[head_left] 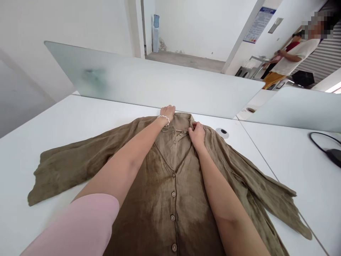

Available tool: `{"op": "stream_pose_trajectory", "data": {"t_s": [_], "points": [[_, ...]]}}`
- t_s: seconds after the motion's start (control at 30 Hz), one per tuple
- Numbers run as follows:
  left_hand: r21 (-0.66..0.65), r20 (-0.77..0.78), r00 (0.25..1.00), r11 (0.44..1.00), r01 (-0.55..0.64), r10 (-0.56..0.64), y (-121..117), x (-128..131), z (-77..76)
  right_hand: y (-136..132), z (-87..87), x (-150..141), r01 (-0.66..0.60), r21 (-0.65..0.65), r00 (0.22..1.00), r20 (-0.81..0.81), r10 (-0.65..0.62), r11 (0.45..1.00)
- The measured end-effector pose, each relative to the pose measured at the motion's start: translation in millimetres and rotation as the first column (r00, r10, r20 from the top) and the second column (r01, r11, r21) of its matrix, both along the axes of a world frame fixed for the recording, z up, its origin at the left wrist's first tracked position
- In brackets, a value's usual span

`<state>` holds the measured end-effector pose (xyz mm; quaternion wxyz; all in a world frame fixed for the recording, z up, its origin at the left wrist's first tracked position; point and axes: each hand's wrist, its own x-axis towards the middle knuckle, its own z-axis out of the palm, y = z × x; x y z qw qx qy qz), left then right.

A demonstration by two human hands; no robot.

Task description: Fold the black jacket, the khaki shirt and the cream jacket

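An olive-brown button-up shirt (160,185) lies front up on the white table, its sleeves spread out to both sides. Round buttons run down its front, and the collar opens at the top. My left hand (168,113), with a beaded bracelet at the wrist, is closed on the left side of the collar. On the collar's right side, my right hand (197,135) pinches the fabric with bent fingers. The lower part of the shirt runs out of view at the bottom, partly behind my forearms.
A frosted glass divider (160,83) stands along the table's far edge. Right of the shirt are a cable-hole cover (222,133) and a black device with a cable (333,155). Beyond the divider stand a water dispenser (156,35) and two people (293,57).
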<state>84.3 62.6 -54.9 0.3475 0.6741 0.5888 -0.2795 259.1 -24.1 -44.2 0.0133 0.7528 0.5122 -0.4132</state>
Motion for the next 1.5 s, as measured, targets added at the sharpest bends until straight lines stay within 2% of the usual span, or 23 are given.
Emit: {"op": "stream_pose_trajectory", "data": {"t_s": [0.13, 0.23, 0.37, 0.47, 0.63, 0.83, 1.0, 1.1, 1.23, 1.4, 1.5], "points": [[0.077, 0.006, 0.999, 0.996, 0.036, -0.036, -6, 5, 7.2, 0, 3.7, 1, -0.005, 0.039, 1.000, -0.013, 0.006, 0.999], [0.177, 0.116, 0.979, 0.973, 0.146, -0.168, -10, 7, 19.1, 0, 7.4, -1, -0.028, 0.080, 0.998, -0.047, 0.032, 0.996], [0.148, 0.211, 0.931, 0.952, 0.270, -0.297, -17, 12, 28.8, -2, 4.9, -2, -0.060, 0.101, 0.995, -0.074, 0.068, 0.993], [0.077, 0.161, 0.958, 0.971, 0.227, -0.237, -19, 13, 25.8, -3, -0.9, -2, -0.055, 0.090, 0.997, -0.052, 0.060, 0.994], [-0.022, 0.087, 0.996, 1.000, -0.003, 0.005, -19, 7, 13.3, -3, -5.2, 0, -0.023, 0.091, 1.000, 0.003, 0.023, 0.996], [-0.045, 0.080, 0.988, 0.991, -0.128, 0.131, -17, -5, 4.0, -4, -5.1, 0, -0.003, 0.085, 1.000, 0.026, 0.001, 0.996], [-0.028, 0.119, 0.967, 0.974, -0.224, 0.226, -10, -33, 4.7, -5, -6.4, 0, -0.002, 0.088, 1.000, 0.015, 0.001, 0.996], [-0.032, 0.185, 0.960, 0.978, -0.207, 0.210, -12, -55, 7.3, -5, -6.8, 0, 0.002, 0.091, 1.000, 0.010, -0.003, 0.996], [-0.091, 0.327, 0.937, 0.991, -0.096, 0.121, -17, -71, 8.8, -6, -7.5, 0, 0.008, 0.091, 1.000, 0.008, -0.009, 0.996], [-0.089, 0.288, 0.957, 0.994, 0.056, -0.028, -17, -73, 8.2, -5, -9.2, 1, 0.012, 0.089, 1.000, -0.006, -0.012, 0.996], [-0.122, 0.277, 0.961, 0.992, 0.036, -0.001, -13, -73, 5.8, -5, -10.8, 2, 0.019, 0.089, 1.000, -0.014, -0.018, 0.996]]}}
